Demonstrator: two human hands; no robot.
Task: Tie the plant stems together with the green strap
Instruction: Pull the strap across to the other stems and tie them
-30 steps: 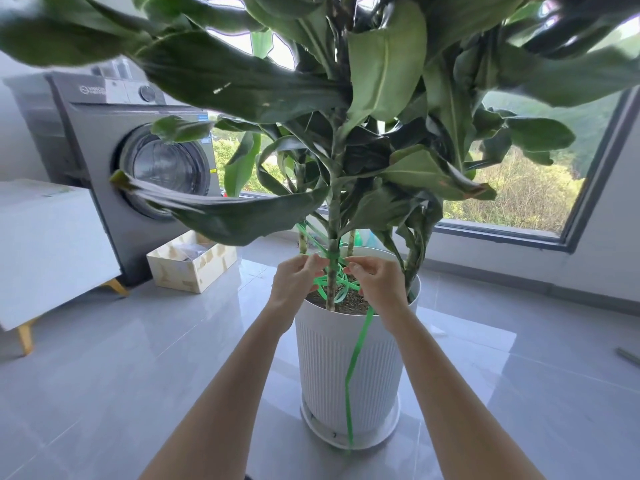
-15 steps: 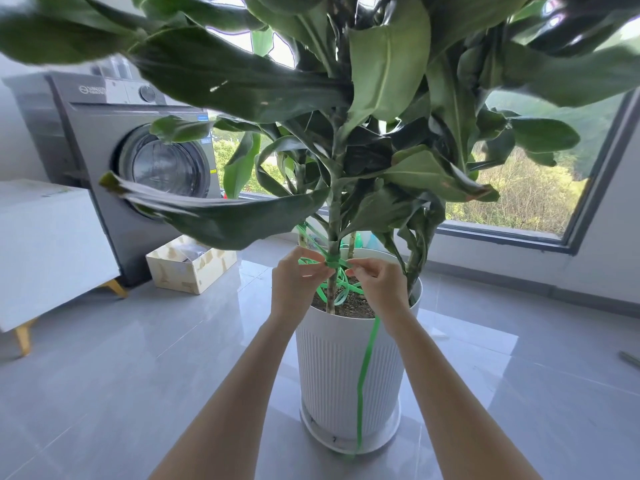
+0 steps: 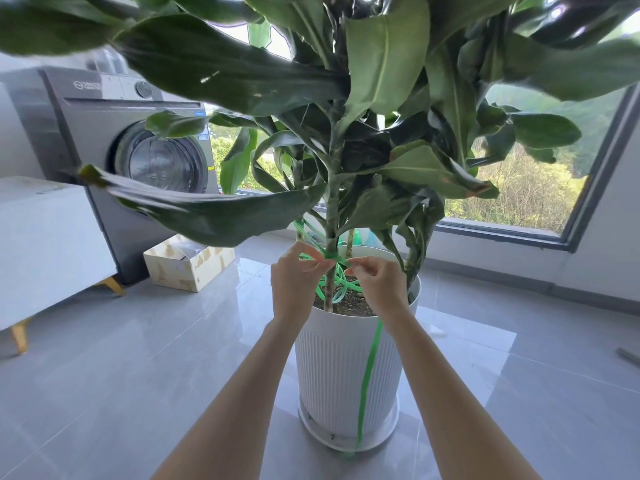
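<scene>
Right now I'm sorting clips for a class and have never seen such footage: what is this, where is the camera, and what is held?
No machine here: a person works with bare hands, and the single picture comes from a camera worn on their head, looking forward and down. The left hand and right hand each pinch a green strap that is wrapped round a plant stem. The strap's long end hangs down the front of the white pot, which stands on a grey tiled floor. Behind on the left are a washing machine and a small open box.
</scene>
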